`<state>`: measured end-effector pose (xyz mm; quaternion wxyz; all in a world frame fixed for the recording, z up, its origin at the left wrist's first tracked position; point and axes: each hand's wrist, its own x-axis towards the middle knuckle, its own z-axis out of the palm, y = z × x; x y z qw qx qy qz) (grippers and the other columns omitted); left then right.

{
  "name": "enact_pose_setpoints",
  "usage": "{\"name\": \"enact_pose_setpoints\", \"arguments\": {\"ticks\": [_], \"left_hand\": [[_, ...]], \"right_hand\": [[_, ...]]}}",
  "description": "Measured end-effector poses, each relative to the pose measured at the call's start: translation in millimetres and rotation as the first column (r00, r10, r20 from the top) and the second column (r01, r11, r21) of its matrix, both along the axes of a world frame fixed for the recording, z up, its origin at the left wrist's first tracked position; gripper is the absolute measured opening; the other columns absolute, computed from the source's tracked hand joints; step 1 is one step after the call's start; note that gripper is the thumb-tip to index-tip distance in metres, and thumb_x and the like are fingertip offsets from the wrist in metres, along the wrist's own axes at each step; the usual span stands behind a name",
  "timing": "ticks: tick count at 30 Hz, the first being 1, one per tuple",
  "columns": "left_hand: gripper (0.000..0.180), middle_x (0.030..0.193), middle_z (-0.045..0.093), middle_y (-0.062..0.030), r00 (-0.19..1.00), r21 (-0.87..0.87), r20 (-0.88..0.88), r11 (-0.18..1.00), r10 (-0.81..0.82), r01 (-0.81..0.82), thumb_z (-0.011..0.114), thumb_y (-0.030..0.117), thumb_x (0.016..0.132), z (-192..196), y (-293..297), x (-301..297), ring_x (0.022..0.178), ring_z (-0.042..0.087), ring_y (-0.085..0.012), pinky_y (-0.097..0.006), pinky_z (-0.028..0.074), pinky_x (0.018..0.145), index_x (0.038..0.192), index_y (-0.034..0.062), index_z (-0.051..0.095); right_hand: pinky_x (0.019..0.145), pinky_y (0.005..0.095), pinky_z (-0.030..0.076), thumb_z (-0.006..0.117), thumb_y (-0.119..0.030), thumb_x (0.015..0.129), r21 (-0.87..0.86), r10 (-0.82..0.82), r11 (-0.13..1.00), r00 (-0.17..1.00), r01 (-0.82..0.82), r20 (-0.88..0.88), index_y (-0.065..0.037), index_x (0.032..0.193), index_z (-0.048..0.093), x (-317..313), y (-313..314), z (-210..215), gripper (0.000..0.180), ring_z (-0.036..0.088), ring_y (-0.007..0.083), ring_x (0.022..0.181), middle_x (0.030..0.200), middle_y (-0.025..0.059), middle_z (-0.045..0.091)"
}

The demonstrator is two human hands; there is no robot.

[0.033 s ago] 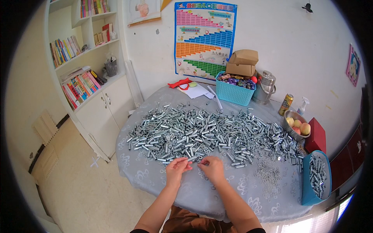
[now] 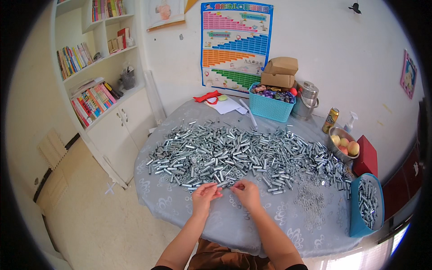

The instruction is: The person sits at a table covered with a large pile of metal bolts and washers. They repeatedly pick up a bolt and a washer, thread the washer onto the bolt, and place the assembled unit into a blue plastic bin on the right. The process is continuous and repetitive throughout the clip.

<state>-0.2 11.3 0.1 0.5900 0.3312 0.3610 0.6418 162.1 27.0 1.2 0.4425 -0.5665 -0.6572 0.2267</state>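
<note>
At the near edge of a wide heap of silver metal bolts and sleeves [image 2: 216, 150], my two hands are close together above the grey tablecloth. My left hand [image 2: 205, 192] is closed, thumb and fingers pinched round a silver metal sleeve [image 2: 222, 184] that points toward the other hand. Just right of its end, my right hand [image 2: 246, 193] is also closed in a pinch. Whatever sits between its fingertips is too small to make out. Small nuts and washers lie among the sleeves just beyond my fingers.
Loose washers [image 2: 310, 200] are spread on the right. A blue bin [image 2: 354, 216] of metal sleeves stands at the right edge, beside a red box [image 2: 365, 157] and a steel bowl [image 2: 334, 133] of fruit. Behind the heap are a turquoise basket [image 2: 270, 108] and a metal flask [image 2: 307, 101].
My right hand has shifted very slightly, its fingertips turning a little. My left hand keeps its pinch in the same place.
</note>
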Motion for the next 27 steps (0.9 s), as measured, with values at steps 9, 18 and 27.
{"name": "enact_pose_setpoints", "arguments": {"ticks": [9,18,27], "left_hand": [[0.012,0.080,0.062,-0.0140,0.996,-0.061,0.080,0.998,-0.027,0.031,0.056,0.002,0.083,-5.1,2.8,-3.6,0.073,0.062,-0.0190,-0.033,0.056,0.065,0.093,-0.0045,0.059],[0.011,0.082,0.063,-0.0149,0.991,-0.070,0.120,0.995,-0.066,0.075,0.056,0.003,0.084,-3.5,1.1,-4.8,0.070,0.062,-0.0182,-0.034,0.056,0.065,0.092,-0.0039,0.059],[0.015,0.086,0.063,-0.0169,0.982,-0.081,0.138,0.987,-0.125,0.137,0.056,0.004,0.084,-3.9,1.9,-5.0,0.072,0.062,-0.0189,-0.033,0.056,0.066,0.096,-0.0054,0.059]], "right_hand": [[0.066,0.0178,0.043,0.064,-0.006,0.081,-0.183,0.060,0.938,0.657,-0.295,-0.752,-0.001,0.092,0.062,4.4,4.7,15.8,0.012,0.057,0.0067,0.074,0.082,0.0017,0.063],[0.067,0.0172,0.042,0.065,-0.009,0.080,-0.171,0.114,0.927,0.684,-0.334,-0.720,-0.001,0.096,0.066,3.9,4.3,14.3,0.018,0.055,0.0059,0.075,0.084,0.0011,0.064],[0.067,0.0220,0.045,0.067,-0.013,0.078,-0.092,0.143,0.976,0.902,-0.196,-0.408,-0.002,0.094,0.067,2.3,-0.3,17.2,0.019,0.058,0.0100,0.074,0.081,0.0041,0.065]]}}
